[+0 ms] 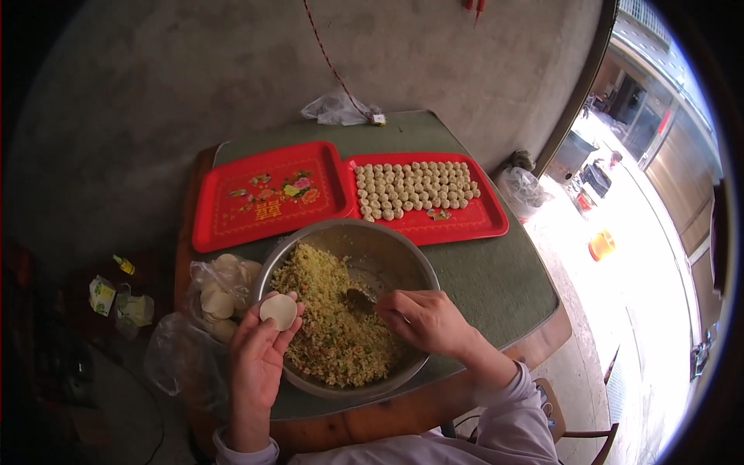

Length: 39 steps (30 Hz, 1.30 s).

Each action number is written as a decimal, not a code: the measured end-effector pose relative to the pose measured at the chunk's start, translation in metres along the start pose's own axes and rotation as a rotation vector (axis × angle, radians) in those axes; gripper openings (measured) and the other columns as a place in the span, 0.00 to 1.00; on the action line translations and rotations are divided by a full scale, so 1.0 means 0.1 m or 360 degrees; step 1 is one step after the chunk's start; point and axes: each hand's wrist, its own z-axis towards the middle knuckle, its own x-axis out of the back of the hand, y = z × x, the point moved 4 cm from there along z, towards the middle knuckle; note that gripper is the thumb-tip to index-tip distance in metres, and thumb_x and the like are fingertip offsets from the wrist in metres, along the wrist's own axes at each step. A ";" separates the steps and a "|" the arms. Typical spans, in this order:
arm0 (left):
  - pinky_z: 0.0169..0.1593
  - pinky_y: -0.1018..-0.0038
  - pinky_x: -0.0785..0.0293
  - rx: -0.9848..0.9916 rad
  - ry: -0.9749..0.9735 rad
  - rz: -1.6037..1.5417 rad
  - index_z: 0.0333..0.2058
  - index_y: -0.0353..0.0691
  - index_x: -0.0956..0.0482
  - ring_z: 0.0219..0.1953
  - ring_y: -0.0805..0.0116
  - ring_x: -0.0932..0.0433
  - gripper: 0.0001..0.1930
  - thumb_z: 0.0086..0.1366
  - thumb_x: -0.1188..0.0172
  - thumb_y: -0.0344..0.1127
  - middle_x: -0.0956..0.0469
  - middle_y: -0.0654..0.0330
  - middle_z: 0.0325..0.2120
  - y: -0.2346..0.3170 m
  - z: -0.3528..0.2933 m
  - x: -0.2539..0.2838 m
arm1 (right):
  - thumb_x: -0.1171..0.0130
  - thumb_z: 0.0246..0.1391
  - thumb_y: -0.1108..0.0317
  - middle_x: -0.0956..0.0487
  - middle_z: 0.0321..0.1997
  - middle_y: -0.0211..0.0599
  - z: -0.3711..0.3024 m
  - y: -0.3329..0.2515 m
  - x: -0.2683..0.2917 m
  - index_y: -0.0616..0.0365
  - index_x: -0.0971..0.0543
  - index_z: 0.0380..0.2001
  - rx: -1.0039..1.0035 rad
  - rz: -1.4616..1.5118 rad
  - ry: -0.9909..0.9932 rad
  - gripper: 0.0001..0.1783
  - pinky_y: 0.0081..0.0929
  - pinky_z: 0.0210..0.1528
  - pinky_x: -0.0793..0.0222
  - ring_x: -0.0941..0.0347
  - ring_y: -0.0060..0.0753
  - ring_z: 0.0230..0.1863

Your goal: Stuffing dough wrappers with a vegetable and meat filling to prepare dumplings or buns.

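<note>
My left hand (262,341) holds a round, pale dumpling wrapper (279,311) on its fingers, at the left rim of a large metal bowl (415,271). Crumbly yellow-green filling (333,345) with orange bits is heaped in the bowl, mostly to the left and front. Closed around the handle of a spoon (359,301), my right hand (422,319) is over the bowl's right side. The spoon's head touches the filling. Left of the bowl, a clear plastic bag (203,273) contains a stack of more wrappers (218,301).
Behind the bowl lie two red trays: a flowered one (221,205) at left, and another (480,225) bearing rows of small round dumplings (415,186). The green-topped table (496,287) has a wooden edge. A crumpled bag (337,108) and cord are at the wall; a chair (554,411) stands lower right.
</note>
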 end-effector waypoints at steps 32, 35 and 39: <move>0.59 0.63 0.27 0.0444 -0.0255 0.0049 0.55 0.29 0.33 0.53 0.56 0.25 0.18 0.74 0.59 0.36 0.27 0.49 0.52 -0.28 0.07 -0.33 | 0.55 0.67 0.69 0.22 0.28 0.36 -0.23 -0.03 0.21 0.62 0.29 0.37 -0.0004 0.1183 0.0544 0.08 0.25 0.35 0.25 0.22 0.29 0.29; 0.57 0.65 0.26 0.0483 -0.0265 0.0084 0.53 0.30 0.32 0.53 0.56 0.24 0.17 0.75 0.59 0.37 0.26 0.49 0.51 -0.29 0.08 -0.37 | 0.47 0.60 0.75 0.21 0.30 0.38 -0.21 -0.08 0.26 0.60 0.28 0.38 0.0339 0.0694 0.0431 0.04 0.28 0.29 0.28 0.22 0.36 0.28; 0.56 0.67 0.25 0.0516 -0.0207 0.0136 0.52 0.31 0.31 0.52 0.57 0.24 0.15 0.74 0.56 0.35 0.26 0.50 0.50 -0.30 0.08 -0.36 | 0.41 0.51 0.79 0.24 0.27 0.36 -0.21 -0.18 0.24 0.60 0.26 0.41 0.0530 0.0420 0.0375 0.12 0.31 0.22 0.31 0.25 0.37 0.24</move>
